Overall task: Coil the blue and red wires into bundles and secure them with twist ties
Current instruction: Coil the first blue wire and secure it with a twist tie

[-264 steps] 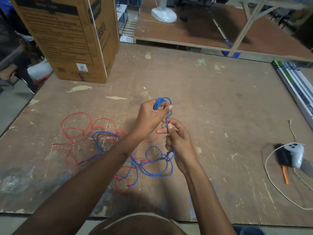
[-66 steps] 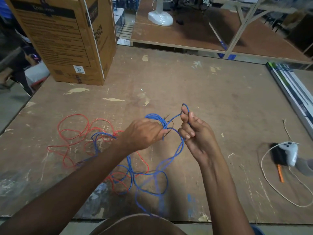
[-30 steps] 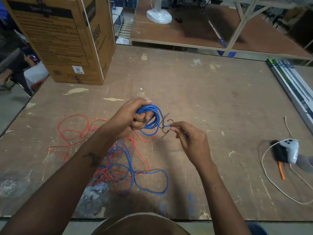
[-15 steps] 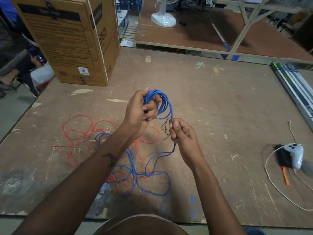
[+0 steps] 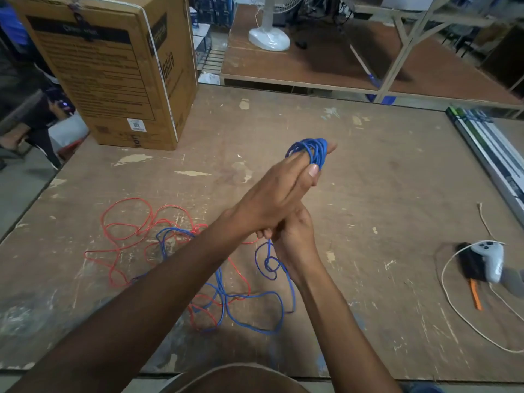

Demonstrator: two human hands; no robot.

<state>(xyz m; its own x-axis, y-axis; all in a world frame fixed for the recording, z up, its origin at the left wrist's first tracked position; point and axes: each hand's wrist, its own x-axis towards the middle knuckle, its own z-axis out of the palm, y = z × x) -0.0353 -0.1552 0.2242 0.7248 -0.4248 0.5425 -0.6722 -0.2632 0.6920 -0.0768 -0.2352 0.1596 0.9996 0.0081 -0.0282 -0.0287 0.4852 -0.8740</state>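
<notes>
Left hand [image 5: 279, 194] holds the blue wire [image 5: 312, 151] coil up on its fingers, keeping loops together; right hand [image 5: 292, 236] below pinches the trailing strand to feed it, I reckon. Red wire [image 5: 127, 231] lies loose on the surface [image 5: 368, 180], left. Twist tie hidden.

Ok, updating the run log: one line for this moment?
stage: coiling blue wire | left hand: holds coil | right hand: feeds strand | red wire: loose on table
</notes>
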